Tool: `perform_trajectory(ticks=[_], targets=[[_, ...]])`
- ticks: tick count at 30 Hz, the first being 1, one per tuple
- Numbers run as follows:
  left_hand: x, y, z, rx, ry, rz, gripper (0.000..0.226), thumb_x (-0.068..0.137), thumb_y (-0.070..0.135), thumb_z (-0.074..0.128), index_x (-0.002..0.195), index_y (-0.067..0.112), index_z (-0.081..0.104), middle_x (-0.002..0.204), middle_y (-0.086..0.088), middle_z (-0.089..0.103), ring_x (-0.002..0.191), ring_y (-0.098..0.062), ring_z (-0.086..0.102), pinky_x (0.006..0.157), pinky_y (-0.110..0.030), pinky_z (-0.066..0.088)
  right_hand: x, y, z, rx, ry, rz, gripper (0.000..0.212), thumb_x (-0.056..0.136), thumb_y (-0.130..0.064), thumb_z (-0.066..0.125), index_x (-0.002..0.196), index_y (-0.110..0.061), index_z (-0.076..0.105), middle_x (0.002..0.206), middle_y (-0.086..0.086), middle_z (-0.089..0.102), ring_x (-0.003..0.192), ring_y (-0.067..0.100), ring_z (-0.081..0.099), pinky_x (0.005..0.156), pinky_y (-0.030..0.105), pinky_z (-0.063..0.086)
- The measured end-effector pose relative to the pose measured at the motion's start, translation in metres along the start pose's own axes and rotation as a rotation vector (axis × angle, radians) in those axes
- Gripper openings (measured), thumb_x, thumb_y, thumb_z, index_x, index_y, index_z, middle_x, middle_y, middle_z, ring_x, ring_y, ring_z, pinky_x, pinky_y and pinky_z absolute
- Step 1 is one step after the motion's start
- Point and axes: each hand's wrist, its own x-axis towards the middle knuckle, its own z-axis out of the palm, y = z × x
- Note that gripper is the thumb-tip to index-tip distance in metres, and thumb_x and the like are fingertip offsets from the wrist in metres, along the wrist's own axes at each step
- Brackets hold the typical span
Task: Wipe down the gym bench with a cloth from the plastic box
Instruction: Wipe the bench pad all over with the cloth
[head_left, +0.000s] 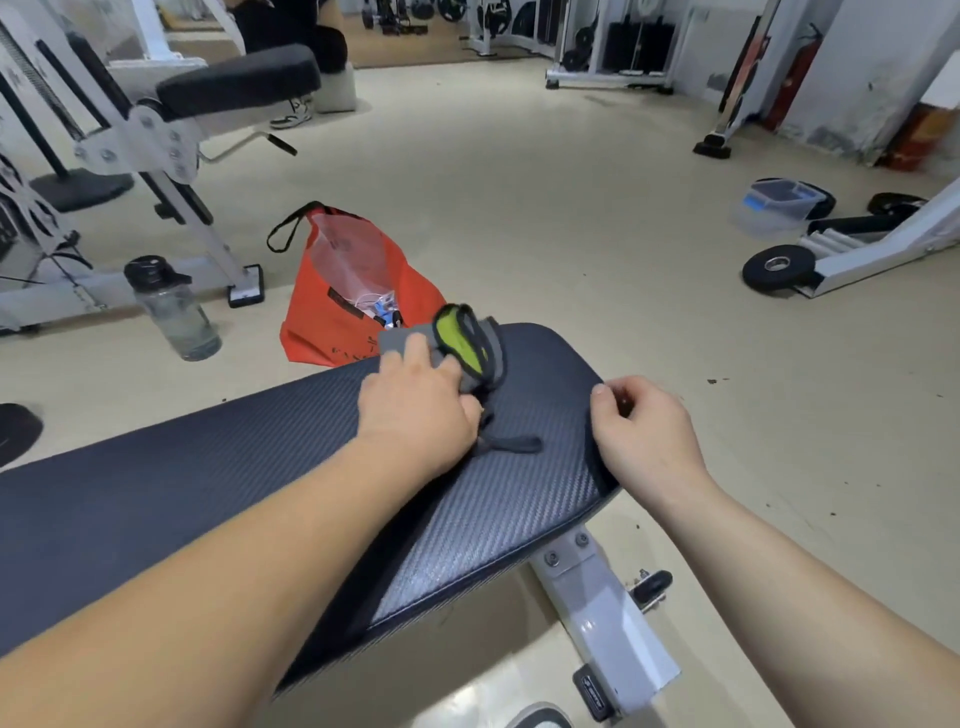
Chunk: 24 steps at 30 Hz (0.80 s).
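Note:
A dark padded gym bench runs across the lower half of the view. On its far end lies a grey cloth item with a yellow-green patch and black straps. My left hand presses down on it and grips it. My right hand hovers at the bench's right edge with fingers curled and nothing in them. A clear plastic box with a blue cloth inside stands on the floor far to the right.
An orange bag and a dark-capped water bottle stand on the floor beyond the bench. White gym machines are at the left, a weight plate and a white frame at the right. A person sits in the far background.

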Motion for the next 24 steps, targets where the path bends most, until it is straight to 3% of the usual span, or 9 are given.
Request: perform_trajectory(ticks=[3,7,9,12,14,16,18,21,24], targets=[[-0.066,0.008,-0.001,-0.058,0.079,0.252,0.041,0.086,0.047,0.044,0.121,0.027,0.053,0.112,-0.006,0.044,0.101,-0.032,0.050,0.080,-0.042,0.047,0.000,-0.008,0.003,-0.027,0.015,-0.052,0.023,0.101,-0.030,0.051,0.108,-0.018,0.070,0.113,0.006,0.063,0.112,0.024,0.057,0.087,0.029,0.037],[-0.107,-0.032,-0.003,-0.060,0.108,0.609,0.059,0.080,0.043,0.046,0.138,0.032,0.053,0.104,-0.001,0.054,0.081,-0.028,0.053,0.066,-0.039,0.050,-0.008,-0.022,0.002,-0.031,-0.052,-0.109,0.020,0.101,-0.027,0.048,0.101,-0.024,0.067,0.114,0.000,0.064,0.106,0.015,0.053,0.086,0.029,0.037],[-0.097,-0.058,-0.002,0.019,0.110,0.504,0.060,0.079,0.044,0.043,0.137,0.032,0.054,0.105,-0.001,0.056,0.084,-0.029,0.056,0.067,-0.043,0.052,-0.013,-0.028,0.000,-0.063,-0.077,-0.142,0.020,0.101,-0.026,0.049,0.097,-0.025,0.069,0.112,-0.001,0.065,0.110,0.018,0.056,0.087,0.031,0.040],[-0.075,-0.086,-0.008,0.041,0.030,0.072,0.056,0.085,0.046,0.040,0.138,0.031,0.052,0.116,-0.004,0.051,0.101,-0.032,0.055,0.079,-0.045,0.054,-0.021,-0.037,-0.004,-0.074,-0.104,-0.181,0.020,0.100,-0.024,0.051,0.094,-0.026,0.070,0.111,-0.001,0.069,0.111,0.021,0.060,0.093,0.034,0.046],[-0.076,-0.078,-0.013,0.002,0.016,-0.099,0.045,0.089,0.044,0.047,0.127,0.023,0.056,0.116,-0.007,0.046,0.107,-0.033,0.051,0.081,-0.044,0.051,-0.026,-0.044,-0.007,-0.074,-0.131,-0.194,0.021,0.100,-0.025,0.051,0.093,-0.028,0.070,0.108,-0.004,0.071,0.106,0.019,0.062,0.093,0.034,0.049],[-0.097,-0.053,-0.015,0.018,0.030,-0.063,0.039,0.090,0.045,0.047,0.118,0.019,0.056,0.116,-0.005,0.044,0.109,-0.031,0.051,0.081,-0.042,0.050,-0.030,-0.051,-0.007,-0.065,-0.188,-0.213,0.022,0.100,-0.025,0.052,0.100,-0.026,0.074,0.107,-0.008,0.073,0.103,0.017,0.065,0.092,0.033,0.050],[-0.130,-0.027,-0.016,-0.030,0.028,0.153,0.038,0.089,0.045,0.043,0.121,0.024,0.052,0.116,-0.002,0.043,0.109,-0.028,0.051,0.083,-0.041,0.051,-0.034,-0.056,-0.007,-0.054,-0.247,-0.240,0.025,0.101,-0.022,0.052,0.111,-0.024,0.075,0.112,-0.010,0.074,0.105,0.014,0.065,0.094,0.028,0.048],[-0.157,-0.022,-0.029,-0.299,-0.121,0.381,0.042,0.088,0.037,0.042,0.129,0.037,0.050,0.111,0.008,0.049,0.104,-0.017,0.053,0.083,-0.036,0.051,-0.040,-0.062,-0.008,0.017,-0.309,-0.255,0.021,0.100,-0.027,0.056,0.106,-0.025,0.075,0.106,-0.009,0.076,0.099,0.013,0.069,0.091,0.029,0.051],[-0.150,-0.035,-0.052,-0.826,-0.270,0.153,0.023,0.093,0.020,0.047,0.102,0.029,0.065,0.085,0.016,0.065,0.077,-0.004,0.059,0.073,-0.026,0.050,-0.046,-0.065,-0.016,0.238,-0.467,-0.168,0.032,0.099,-0.045,0.059,0.097,-0.019,0.077,0.098,0.003,0.079,0.088,0.013,0.069,0.089,0.033,0.051]])
